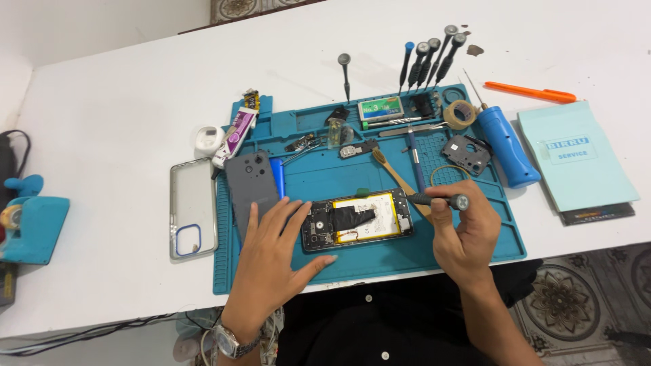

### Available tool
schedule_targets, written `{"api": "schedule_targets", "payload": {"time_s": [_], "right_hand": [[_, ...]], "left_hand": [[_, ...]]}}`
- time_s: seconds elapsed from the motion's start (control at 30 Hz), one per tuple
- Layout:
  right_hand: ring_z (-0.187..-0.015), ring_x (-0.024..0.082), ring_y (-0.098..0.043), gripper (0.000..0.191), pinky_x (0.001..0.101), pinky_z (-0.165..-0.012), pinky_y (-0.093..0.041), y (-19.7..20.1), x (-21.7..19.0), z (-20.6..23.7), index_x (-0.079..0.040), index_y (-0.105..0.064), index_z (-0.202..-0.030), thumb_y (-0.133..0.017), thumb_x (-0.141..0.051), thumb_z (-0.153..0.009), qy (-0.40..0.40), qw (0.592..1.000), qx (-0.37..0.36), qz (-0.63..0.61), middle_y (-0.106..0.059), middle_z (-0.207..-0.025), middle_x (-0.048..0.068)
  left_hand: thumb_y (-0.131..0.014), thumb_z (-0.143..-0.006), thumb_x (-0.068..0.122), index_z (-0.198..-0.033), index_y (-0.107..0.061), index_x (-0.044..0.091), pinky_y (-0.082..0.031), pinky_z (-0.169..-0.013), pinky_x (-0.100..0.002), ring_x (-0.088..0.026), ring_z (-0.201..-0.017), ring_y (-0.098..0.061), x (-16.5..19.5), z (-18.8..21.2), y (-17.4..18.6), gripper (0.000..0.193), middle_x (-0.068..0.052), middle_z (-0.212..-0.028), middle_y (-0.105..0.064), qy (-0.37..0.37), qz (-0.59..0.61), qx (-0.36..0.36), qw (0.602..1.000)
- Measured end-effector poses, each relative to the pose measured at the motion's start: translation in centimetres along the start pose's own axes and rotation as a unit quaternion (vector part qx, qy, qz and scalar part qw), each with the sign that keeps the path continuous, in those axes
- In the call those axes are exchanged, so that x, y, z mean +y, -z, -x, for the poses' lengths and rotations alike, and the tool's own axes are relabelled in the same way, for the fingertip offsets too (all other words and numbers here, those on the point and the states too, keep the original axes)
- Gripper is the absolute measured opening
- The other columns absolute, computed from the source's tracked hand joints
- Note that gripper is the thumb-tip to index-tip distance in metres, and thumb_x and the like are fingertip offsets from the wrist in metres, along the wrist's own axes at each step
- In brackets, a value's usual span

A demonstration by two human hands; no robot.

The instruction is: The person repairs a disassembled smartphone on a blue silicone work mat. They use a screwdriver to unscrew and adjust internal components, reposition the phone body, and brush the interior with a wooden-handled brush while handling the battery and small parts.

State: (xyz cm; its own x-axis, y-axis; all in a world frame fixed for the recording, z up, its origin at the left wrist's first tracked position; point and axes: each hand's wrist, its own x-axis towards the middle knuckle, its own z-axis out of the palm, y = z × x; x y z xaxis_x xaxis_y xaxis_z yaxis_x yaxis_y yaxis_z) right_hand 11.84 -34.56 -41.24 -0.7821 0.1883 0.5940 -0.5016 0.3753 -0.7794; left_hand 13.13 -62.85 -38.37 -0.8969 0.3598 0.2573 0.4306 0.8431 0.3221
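An opened phone (357, 220) lies on its side on the blue repair mat (325, 179), its yellow battery and black tape exposed. My left hand (271, 254) rests flat on the mat, fingers spread, touching the phone's left end and near edge. My right hand (464, 230) grips a dark precision screwdriver (439, 200), held level with its tip at the phone's right end. The grey back cover (252, 186) lies just left of the phone.
A clear phone case (193, 207) lies left of the mat. Several screwdrivers (430, 61) stand along the mat's far edge. A blue electric driver (505, 146), tape roll (461, 114), brush (393, 173), pale booklet (576, 156) and orange pen (529, 91) lie to the right.
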Motion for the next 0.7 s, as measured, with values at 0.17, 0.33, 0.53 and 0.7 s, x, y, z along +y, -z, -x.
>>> {"api": "schedule_targets", "payload": {"time_s": [0.17,0.33,0.53,0.7], "right_hand": [[-0.066,0.007,-0.054,0.012,0.0224,-0.058,-0.040,-0.4,0.0,-0.1,0.000,-0.071,-0.104,-0.068,-0.011,-0.103,-0.009,1.000,-0.007,0.010,-0.060,-0.078,0.000],[-0.067,0.008,-0.054,0.009,0.0242,-0.060,-0.041,-0.8,-0.6,-0.7,0.000,-0.072,-0.104,-0.071,-0.010,-0.101,0.001,0.999,0.007,0.052,-0.061,-0.078,0.002],[-0.066,0.010,-0.055,0.011,0.0250,-0.060,-0.042,-1.0,-0.8,-1.1,-0.001,-0.072,-0.102,-0.072,-0.012,-0.099,-0.007,0.998,0.003,0.066,-0.062,-0.076,0.002],[-0.069,0.010,-0.058,0.013,0.0248,-0.062,-0.046,-0.9,-0.8,-1.1,-0.001,-0.071,-0.104,-0.071,-0.014,-0.100,-0.012,0.998,-0.013,0.068,-0.065,-0.080,0.003]], "left_hand": [[-0.072,-0.080,0.065,-0.142,-0.052,0.002,-0.019,-0.120,-0.064,-0.040,-0.139,-0.041,1.3,-1.0,-0.9,0.091,-0.021,-0.140,-0.051,-0.005,0.014,-0.012,1.000],[-0.060,-0.089,0.071,-0.148,-0.047,0.001,-0.021,-0.120,-0.060,-0.048,-0.147,-0.028,4.0,-2.4,-2.6,0.093,-0.029,-0.153,-0.040,-0.063,0.001,0.019,0.998],[-0.052,-0.089,0.076,-0.148,-0.043,-0.007,-0.022,-0.117,-0.060,-0.047,-0.147,-0.028,5.8,-3.6,-5.0,0.102,-0.028,-0.154,-0.040,-0.056,-0.010,0.044,0.997],[-0.057,-0.093,0.069,-0.138,-0.051,-0.006,-0.024,-0.119,-0.058,-0.046,-0.146,-0.036,5.6,-3.3,-5.7,0.088,-0.026,-0.149,-0.048,-0.038,0.044,0.036,0.998]]}}
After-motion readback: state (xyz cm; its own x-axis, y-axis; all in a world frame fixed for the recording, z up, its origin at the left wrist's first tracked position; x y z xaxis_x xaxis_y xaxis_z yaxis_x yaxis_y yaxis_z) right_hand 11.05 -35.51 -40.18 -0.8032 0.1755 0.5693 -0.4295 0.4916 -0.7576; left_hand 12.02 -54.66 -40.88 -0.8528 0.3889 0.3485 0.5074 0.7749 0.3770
